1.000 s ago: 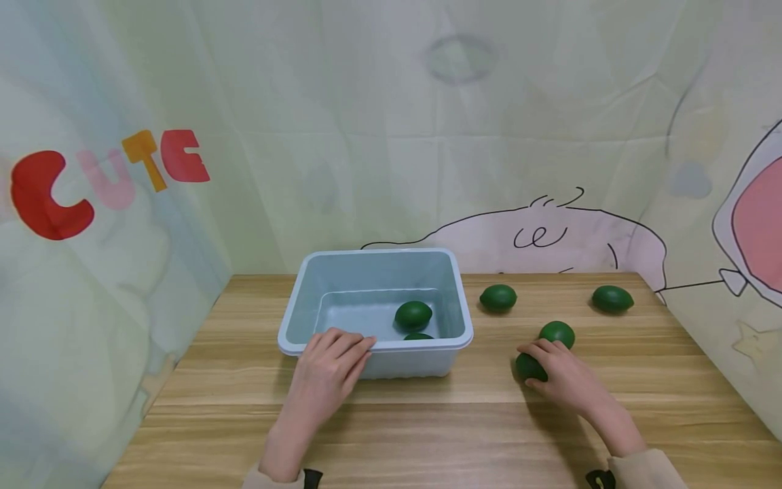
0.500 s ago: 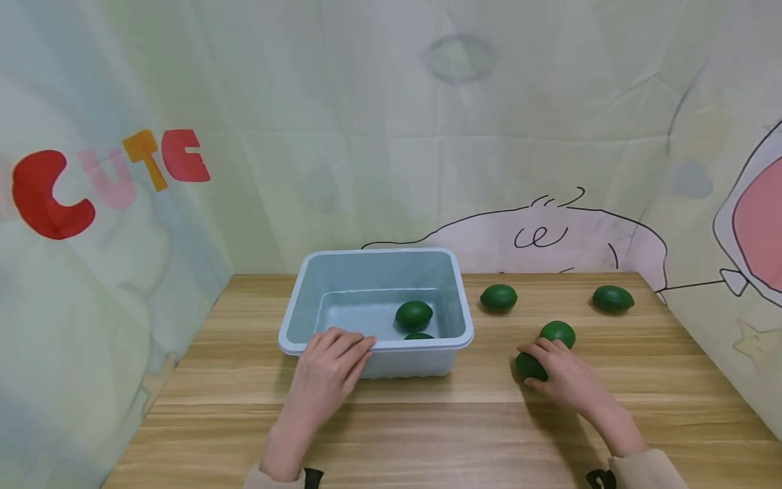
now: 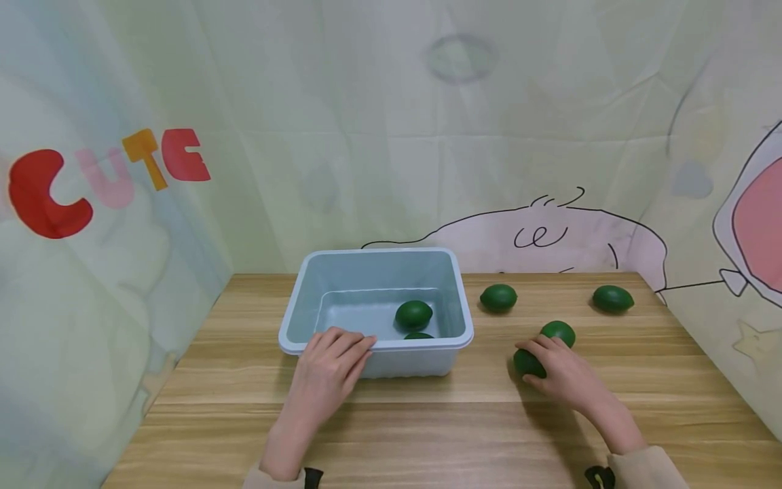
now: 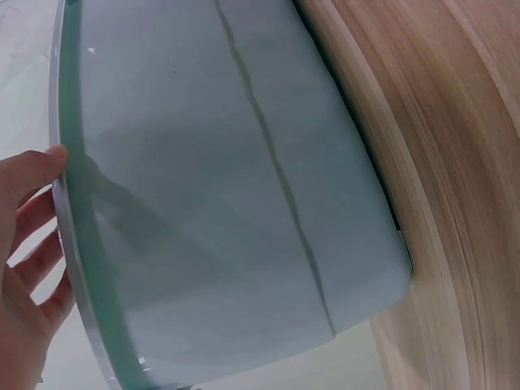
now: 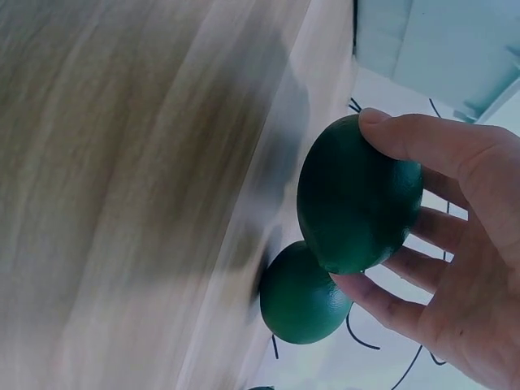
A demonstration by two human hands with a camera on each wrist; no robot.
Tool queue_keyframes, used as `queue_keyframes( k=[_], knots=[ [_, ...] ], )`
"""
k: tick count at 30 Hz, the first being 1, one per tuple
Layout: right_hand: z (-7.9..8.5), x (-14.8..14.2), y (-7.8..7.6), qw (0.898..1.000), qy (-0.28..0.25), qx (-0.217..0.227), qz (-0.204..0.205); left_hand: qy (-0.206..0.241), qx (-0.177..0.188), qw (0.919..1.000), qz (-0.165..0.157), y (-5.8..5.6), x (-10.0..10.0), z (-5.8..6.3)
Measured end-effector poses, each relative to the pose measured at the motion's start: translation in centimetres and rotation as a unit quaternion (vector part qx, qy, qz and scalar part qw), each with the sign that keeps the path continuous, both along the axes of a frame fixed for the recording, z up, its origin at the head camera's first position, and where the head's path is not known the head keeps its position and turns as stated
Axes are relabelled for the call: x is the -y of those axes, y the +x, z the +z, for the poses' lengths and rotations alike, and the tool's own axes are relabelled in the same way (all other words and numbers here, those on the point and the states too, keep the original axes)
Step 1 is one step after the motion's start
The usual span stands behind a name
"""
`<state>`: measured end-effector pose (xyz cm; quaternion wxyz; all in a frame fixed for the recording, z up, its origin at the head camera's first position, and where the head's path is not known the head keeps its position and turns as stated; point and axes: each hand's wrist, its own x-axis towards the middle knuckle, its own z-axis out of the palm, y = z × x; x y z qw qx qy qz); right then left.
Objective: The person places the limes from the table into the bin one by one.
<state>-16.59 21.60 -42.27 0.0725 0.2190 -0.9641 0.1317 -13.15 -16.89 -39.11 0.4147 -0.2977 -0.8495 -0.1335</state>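
My left hand (image 3: 331,367) holds the near rim of a pale blue plastic tub (image 3: 379,255), fingers hooked over the edge. In the left wrist view, the thumb and fingertips meet at the tub's rim (image 4: 75,244). With thumb and fingers, my right hand (image 3: 565,373) grips a dark green lime (image 3: 529,364), close over the table. The right wrist view shows that lime (image 5: 353,199) between thumb and fingertips, with a shadow on the wood. Just behind it lies another lime (image 3: 559,332), partly covered by the hand.
Inside the tub are a lime (image 3: 413,315) and another lime (image 3: 419,335), mostly hidden by the near wall. On the wooden table (image 3: 427,441), one lime (image 3: 498,298) lies right of the tub and one lime (image 3: 613,299) at the far right. A printed curtain (image 3: 391,170) hangs behind.
My right hand and the lime in it have shifted very slightly left and up in the head view. The left hand and the tub stay in place.
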Motion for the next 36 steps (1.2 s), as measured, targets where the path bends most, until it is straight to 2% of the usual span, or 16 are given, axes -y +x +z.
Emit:
queue_keyframes(
  k=[18, 36],
  knots=[
    [1.1, 0.4, -0.2, 1.000, 0.004, -0.001, -0.005, -0.001, 0.003, 1.0000, 0.001, 0.0, 0.0, 0.0],
    [2.2, 1.0, -0.4, 0.999, 0.006, -0.038, 0.000, -0.002, 0.004, 1.0000, 0.004, 0.1, 0.0, 0.0]
  ],
)
